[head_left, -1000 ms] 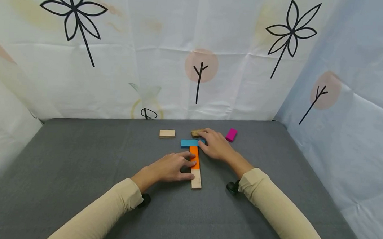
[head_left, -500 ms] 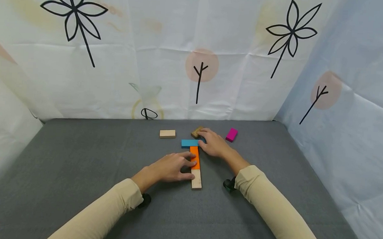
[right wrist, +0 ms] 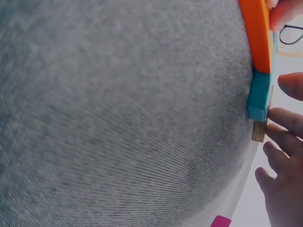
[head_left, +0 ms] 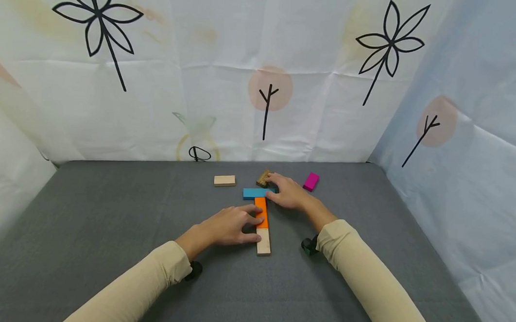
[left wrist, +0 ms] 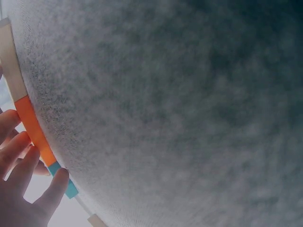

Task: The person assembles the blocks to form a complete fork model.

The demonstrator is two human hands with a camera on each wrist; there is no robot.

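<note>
In the head view, a blue block [head_left: 254,194] lies crosswise above an orange block [head_left: 260,213], with a pale wooden block [head_left: 263,247] end to end below it. My left hand [head_left: 230,225] comes in from the left, its fingertips resting on the orange block and its thumb on the pale one. Over the right end of the blue block lies the thumb of my right hand [head_left: 289,192]. That hand's fingertips touch a dark brown block [head_left: 262,178] behind the blue one; they hide its right part. Its fingers look fairly straight in the right wrist view.
A second pale block [head_left: 224,180] lies at the back, left of the brown one. To the right of my right hand is a magenta block [head_left: 311,181]. Grey cloth covers the table [head_left: 105,231], and printed white fabric [head_left: 229,47] hangs behind it.
The brown block has turned from lying nearly parallel to the blue block to a slant. My right hand has shifted slightly with it. The left hand stays in place.
</note>
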